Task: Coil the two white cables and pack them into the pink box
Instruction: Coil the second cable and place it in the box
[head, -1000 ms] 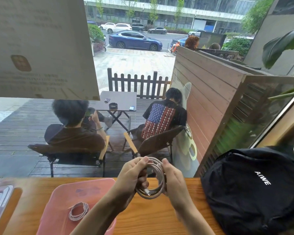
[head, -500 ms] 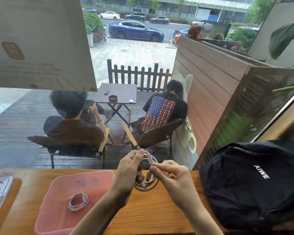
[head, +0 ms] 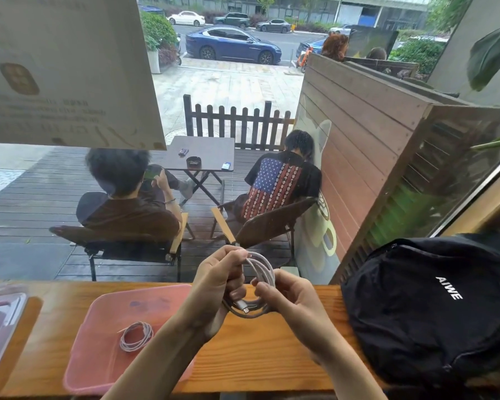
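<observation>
Head view: coiled cable now upright.

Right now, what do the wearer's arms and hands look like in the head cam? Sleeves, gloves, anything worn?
Both forearms are bare as far as the frame shows; no sleeve edge is in view. The left hand and the right hand are bare too: no gloves, and no ring, watch or wristband that I can see. No markings, tape or sensors show on either arm. The upper arms are out of frame, so any short sleeves cannot be seen.

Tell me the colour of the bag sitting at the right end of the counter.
Black, with white lettering; the bag shows in the head view.
</observation>
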